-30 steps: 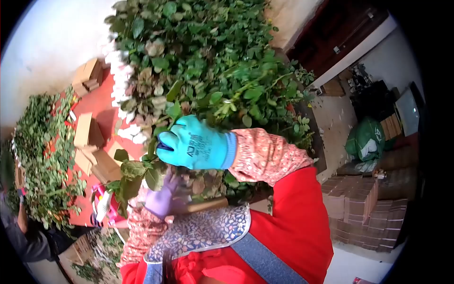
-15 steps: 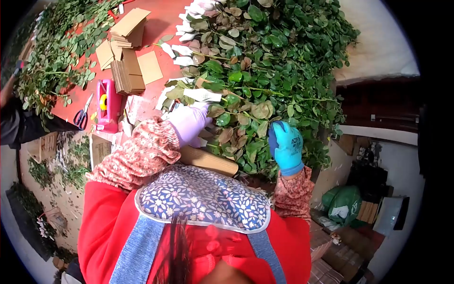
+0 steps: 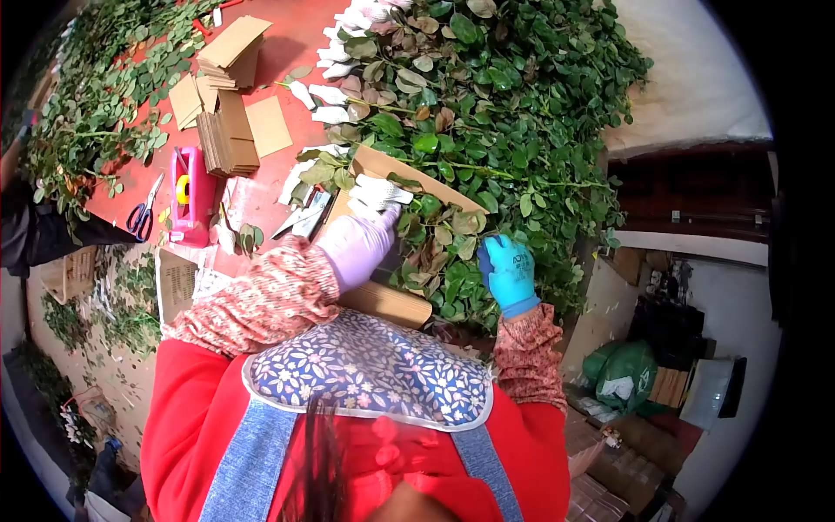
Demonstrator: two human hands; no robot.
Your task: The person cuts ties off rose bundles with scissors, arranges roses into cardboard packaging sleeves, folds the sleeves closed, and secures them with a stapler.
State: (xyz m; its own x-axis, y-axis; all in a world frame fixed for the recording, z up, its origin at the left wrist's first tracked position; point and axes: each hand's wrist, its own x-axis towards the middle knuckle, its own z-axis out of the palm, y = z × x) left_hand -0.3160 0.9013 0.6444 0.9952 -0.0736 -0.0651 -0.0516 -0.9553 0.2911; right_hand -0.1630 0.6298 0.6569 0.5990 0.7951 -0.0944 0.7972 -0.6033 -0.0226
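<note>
We observe the person's left hand (image 3: 358,248), in a thin lavender glove, at the near edge of a red-surfaced table (image 3: 294,45). Its fingers reach to a small cluster of white, mesh-sleeved heads (image 3: 377,193) and touch it; we cannot tell whether they grip it. The cluster lies inward from the near edge, and a flat strip of brown cardboard (image 3: 426,181) runs along its far side.

We record the right hand (image 3: 509,274), in a turquoise knit glove with a navy-coated palm, to the right of the cluster. Its fingers are curled closed beside green leafy stems (image 3: 522,113) piled toward the table's right edge; we cannot tell whether a stem lies inside. A ribbed, curved piece of tan cardboard (image 3: 387,304) sits between the hands, close to the person's blue floral apron (image 3: 370,370).

Toward the near edge, left of the lavender glove, we note a pink plastic tape dispenser (image 3: 203,183) with a yellow roll and, just beside it, a pair of scissors with dark blue handles (image 3: 148,207). Folded brown cardboard pieces (image 3: 228,139) lie stacked beyond the dispenser.
</note>
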